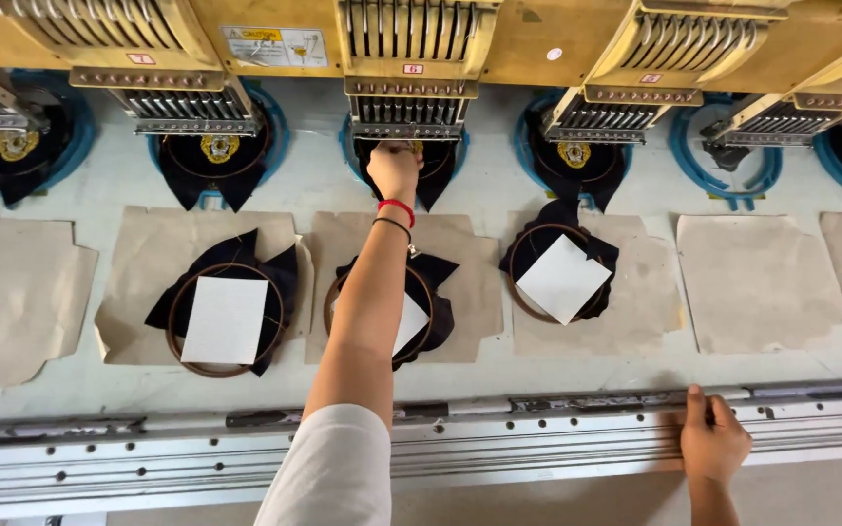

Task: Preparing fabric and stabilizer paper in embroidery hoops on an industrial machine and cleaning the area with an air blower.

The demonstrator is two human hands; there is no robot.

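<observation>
Three hoops lay in a row on paper sheets at the frame's centre: the left hoop (223, 319), the middle hoop (411, 312), the right hoop (559, 275). Machine heads (411, 68) stood behind them, and a metal rail (538, 429) ran in front.

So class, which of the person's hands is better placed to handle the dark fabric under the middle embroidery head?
Left hand: it already reaches the dark fabric there. The right hand rests on the metal rail.

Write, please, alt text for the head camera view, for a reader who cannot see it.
A person's left hand reaches to dark fabric under the middle head of a yellow embroidery machine, while the right hand rests on the metal rail. Three hoops with dark cloth and white sheets lie on brown paper.
</observation>
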